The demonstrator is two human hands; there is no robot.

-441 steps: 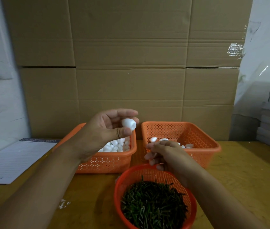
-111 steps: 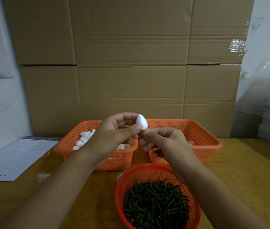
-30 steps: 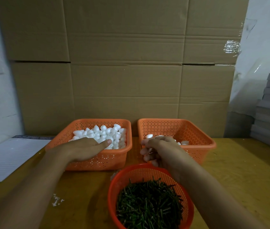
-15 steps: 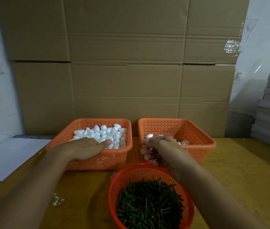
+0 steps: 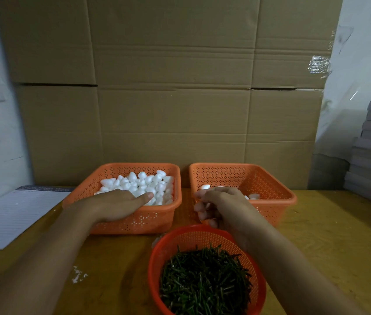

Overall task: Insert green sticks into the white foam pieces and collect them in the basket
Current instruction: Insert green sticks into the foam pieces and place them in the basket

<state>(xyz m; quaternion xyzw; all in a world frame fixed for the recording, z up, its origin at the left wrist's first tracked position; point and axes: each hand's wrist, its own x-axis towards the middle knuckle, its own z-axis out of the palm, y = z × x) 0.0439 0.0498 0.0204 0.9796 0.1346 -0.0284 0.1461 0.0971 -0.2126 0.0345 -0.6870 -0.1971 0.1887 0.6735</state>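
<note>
Nearest, a round orange basket [image 5: 205, 237] heaped with green sticks [image 5: 205, 280] on the wooden table [image 5: 330, 235]. Just beyond it, right hand [image 5: 219, 204] at the near left corner of the right-hand basket [image 5: 271, 178], fingers curled; what it holds, cannot tell. A few white foam pieces [image 5: 254, 196] in that basket. Left hand [image 5: 116, 204] lies over the left-hand basket's [image 5: 116, 171] near rim, fingers straight, resting on the foam pile [image 5: 141, 180]. Lined pad [image 5: 14, 212] far left. Cardboard boxes [image 5: 171, 87] behind.
</note>
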